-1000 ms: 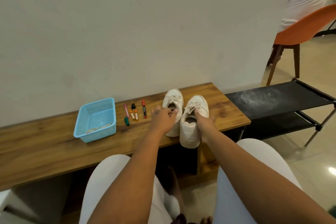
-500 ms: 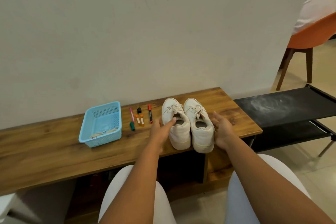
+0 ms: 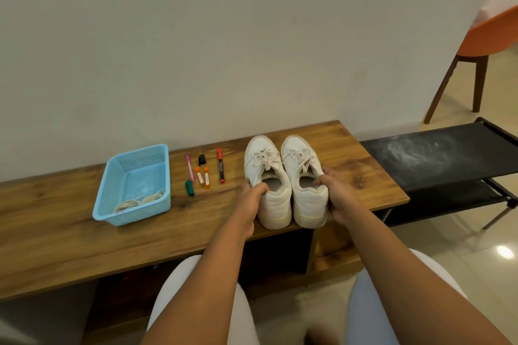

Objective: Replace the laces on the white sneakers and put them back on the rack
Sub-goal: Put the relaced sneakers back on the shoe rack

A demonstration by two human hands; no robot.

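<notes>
Two white sneakers stand side by side on the wooden bench (image 3: 70, 238), toes toward the wall, both laced. My left hand (image 3: 249, 204) grips the heel collar of the left sneaker (image 3: 266, 176), thumb inside the opening. My right hand (image 3: 336, 199) grips the heel collar of the right sneaker (image 3: 304, 176) the same way. Their heels sit at the bench's front edge. A light blue basket (image 3: 134, 185) on the left holds coiled cream laces (image 3: 140, 202). The black shoe rack (image 3: 448, 159) stands to the right of the bench.
Several markers and pens (image 3: 204, 171) lie between the basket and the sneakers. An orange chair (image 3: 487, 45) with wooden legs stands at the far right on the tiled floor. My knees in white trousers are below the bench edge.
Both hands moved from the sneakers' sides back to the heels and now grip the collars. The sneakers stand straighter and closer together. The camera tilted upward slightly.
</notes>
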